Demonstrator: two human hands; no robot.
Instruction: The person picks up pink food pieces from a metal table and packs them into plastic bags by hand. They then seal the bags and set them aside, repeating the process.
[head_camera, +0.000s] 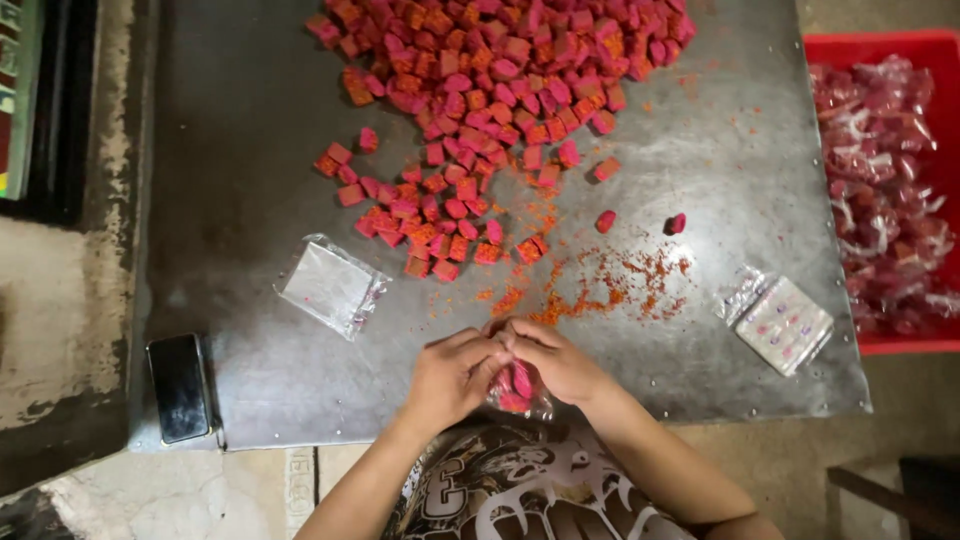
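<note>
My left hand (455, 375) and my right hand (560, 362) meet at the near edge of a metal table (250, 150), fingers pinched together on the top of a small clear plastic bag (520, 390) holding pink candy pieces. The bag hangs just below my fingers. A large heap of pink and orange cube-shaped candies (500, 90) covers the far middle of the table, with a looser cluster (430, 215) closer to me. Orange powder crumbs (610, 285) lie scattered just beyond my hands.
A stack of empty clear bags (330, 287) lies at left, another stack (785, 322) at right. A dark phone (180, 387) rests on the table's near-left corner. A red crate (885, 180) full of filled bags stands at the right.
</note>
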